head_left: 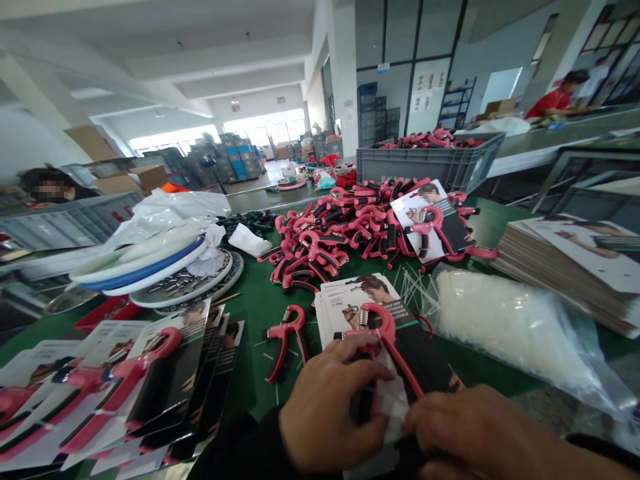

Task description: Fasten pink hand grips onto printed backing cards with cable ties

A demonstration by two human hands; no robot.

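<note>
A pink and black spring hand grip [386,323] lies on a printed backing card [334,297], on top of a small stack of such cards. My left hand [335,403] is closed around one handle of this hand grip and rests over the card. By the lower end of the other handle is my right hand [463,430], its fingers pinched together; what is between them is hidden. Left of the cards, a loose hand grip [286,339] lies on the green tabletop. White cable ties [409,288] are scattered beyond the cards.
Carded hand grips [150,377] overlap at the left. A big pile of hand grips [333,230] lies ahead, before a grey crate [425,167]. At right are a bag of cable ties [510,327] and a card stack [575,267]. Plates [145,267] stand left.
</note>
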